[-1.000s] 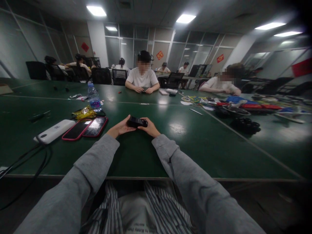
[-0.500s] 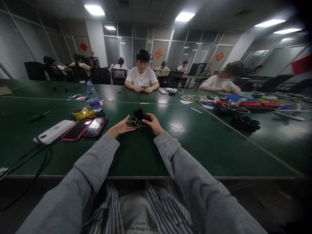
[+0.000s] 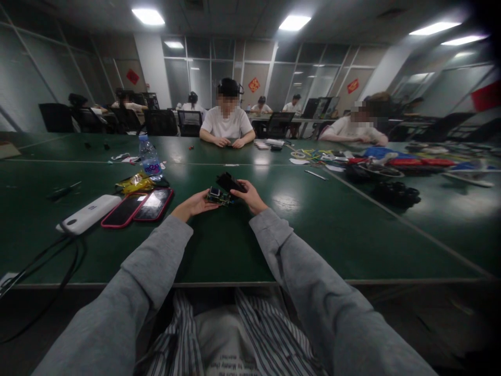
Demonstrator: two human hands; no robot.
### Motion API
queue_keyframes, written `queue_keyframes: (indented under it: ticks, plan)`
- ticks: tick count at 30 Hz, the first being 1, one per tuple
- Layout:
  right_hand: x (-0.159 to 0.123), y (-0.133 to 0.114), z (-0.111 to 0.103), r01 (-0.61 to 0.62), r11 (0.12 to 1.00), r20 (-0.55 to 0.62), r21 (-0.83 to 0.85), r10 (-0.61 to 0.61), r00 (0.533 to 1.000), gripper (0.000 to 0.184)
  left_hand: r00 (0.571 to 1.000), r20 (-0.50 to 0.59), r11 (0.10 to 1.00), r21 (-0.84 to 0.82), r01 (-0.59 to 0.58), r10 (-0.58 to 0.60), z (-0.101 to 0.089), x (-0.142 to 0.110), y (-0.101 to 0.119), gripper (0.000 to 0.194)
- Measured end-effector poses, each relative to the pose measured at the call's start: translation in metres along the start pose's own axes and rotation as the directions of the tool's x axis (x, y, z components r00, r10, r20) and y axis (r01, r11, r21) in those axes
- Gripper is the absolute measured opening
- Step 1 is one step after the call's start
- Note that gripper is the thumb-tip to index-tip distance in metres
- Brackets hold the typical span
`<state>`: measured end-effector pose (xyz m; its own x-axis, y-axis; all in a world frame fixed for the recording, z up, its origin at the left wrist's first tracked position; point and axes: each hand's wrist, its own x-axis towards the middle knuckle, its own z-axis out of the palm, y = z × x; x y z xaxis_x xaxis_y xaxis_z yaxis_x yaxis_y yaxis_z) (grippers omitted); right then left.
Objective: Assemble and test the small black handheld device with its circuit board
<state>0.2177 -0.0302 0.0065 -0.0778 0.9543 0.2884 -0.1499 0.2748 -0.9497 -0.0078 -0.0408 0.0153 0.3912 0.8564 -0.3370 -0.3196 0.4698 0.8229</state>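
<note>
Hands grasping: left hand one circuit board, right hand one black cover; two phones nearby.

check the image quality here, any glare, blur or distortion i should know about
Head view: the ceiling lights look blown out, and the green table shows bright glare patches; head view: the far right is smeared and stretched, with a black upper corner; head view: the circuit board in the left hand and black piece in the right hand lack fine detail.
</note>
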Motion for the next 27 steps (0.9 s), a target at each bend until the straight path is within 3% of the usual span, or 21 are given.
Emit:
queue_keyframes:
  ticks: [5, 13, 19, 27]
  plan:
    - [-0.003, -0.001, 0.004, 0.171, 0.962, 0.161, -0.214, -0.138, 0.977, 0.058, 1.000, 0.000, 1.000, -0.013, 0.000, 0.000, 0.000, 0.001, 0.000, 0.033]
    - [-0.006, 0.005, 0.006, 0.268, 0.891, 0.272, -0.367, -0.172, 0.947, 0.058, 1.000, 0.001, 0.999, -0.040, -0.003, 0.003, 0.000, -0.002, 0.000, 0.064]
    - [-0.013, 0.002, 0.012, 0.342, 0.834, 0.354, -0.433, -0.191, 0.915, 0.055, 0.998, -0.007, 0.998, 0.003, -0.070, 0.070, -0.001, 0.001, -0.003, 0.046]
    - [-0.011, 0.009, 0.012, 0.292, 0.903, 0.345, -0.315, -0.178, 0.922, 0.055, 0.996, -0.023, 0.996, -0.022, -0.088, 0.088, 0.000, -0.001, -0.004, 0.046]
